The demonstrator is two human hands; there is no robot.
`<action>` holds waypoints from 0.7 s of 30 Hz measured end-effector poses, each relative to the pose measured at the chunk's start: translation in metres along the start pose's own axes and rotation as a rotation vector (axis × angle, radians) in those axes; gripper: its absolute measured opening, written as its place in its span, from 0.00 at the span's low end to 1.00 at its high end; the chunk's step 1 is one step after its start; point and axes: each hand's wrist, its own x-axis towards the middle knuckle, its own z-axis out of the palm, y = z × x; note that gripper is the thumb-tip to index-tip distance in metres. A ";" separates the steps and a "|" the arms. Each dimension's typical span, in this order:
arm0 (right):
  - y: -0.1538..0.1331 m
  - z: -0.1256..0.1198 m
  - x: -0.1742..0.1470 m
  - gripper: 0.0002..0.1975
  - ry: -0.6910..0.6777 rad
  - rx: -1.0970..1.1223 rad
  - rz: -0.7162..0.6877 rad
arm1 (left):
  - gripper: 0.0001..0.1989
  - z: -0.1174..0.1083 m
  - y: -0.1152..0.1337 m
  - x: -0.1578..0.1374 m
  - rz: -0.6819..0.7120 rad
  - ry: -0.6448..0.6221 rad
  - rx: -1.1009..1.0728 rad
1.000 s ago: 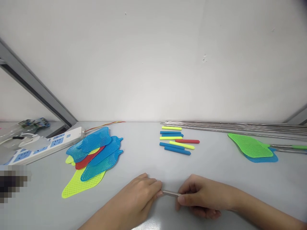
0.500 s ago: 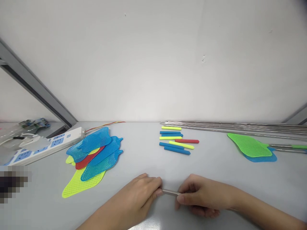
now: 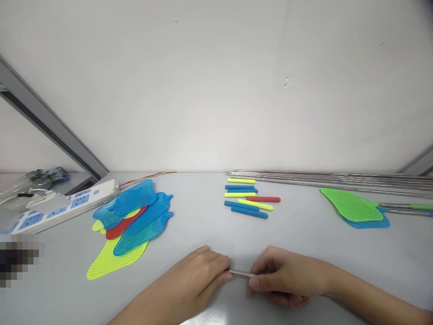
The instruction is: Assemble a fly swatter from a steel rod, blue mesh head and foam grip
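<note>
Both my hands closed on one thin metal rod [image 3: 241,273], near centre of the counter [image 3: 304,234]. Left hand [image 3: 198,279] has its grip pinched over the rod's left end, right hand [image 3: 286,280] wrapped round the rest, thumb on top. Only a short bare stretch shows between the two fists; everything else of it is covered, so can't tell its full length or what's on the ends

Risks as I judge them: rod is slim and smooth, so a fingertip pinch could let it twist or slide out. With hands this close and low on the counter, a slip would likely send it rolling. Pushing off-axis could bend it

Look of the rod: silvery, shiny, round, straight in the part visible, lying roughly left-right just above the counter

Further out: mesh swatter heads [image 3: 133,216] in blue, red and yellow-green piled far left of my hands; coloured sleeves [image 3: 248,201] in blue, yellow and red straight ahead, far; green swatter head [image 3: 352,208] on a blue one far right; long steel rods [image 3: 338,179] along the wall; power strip [image 3: 64,205] at far left
</note>
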 end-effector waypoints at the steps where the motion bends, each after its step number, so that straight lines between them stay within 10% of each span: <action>1: 0.000 0.000 0.000 0.14 0.000 -0.004 0.004 | 0.13 0.001 0.000 0.000 -0.001 -0.002 0.007; 21: 0.001 0.012 -0.002 0.14 0.069 -0.264 -0.154 | 0.06 0.040 -0.002 0.005 0.077 0.049 0.360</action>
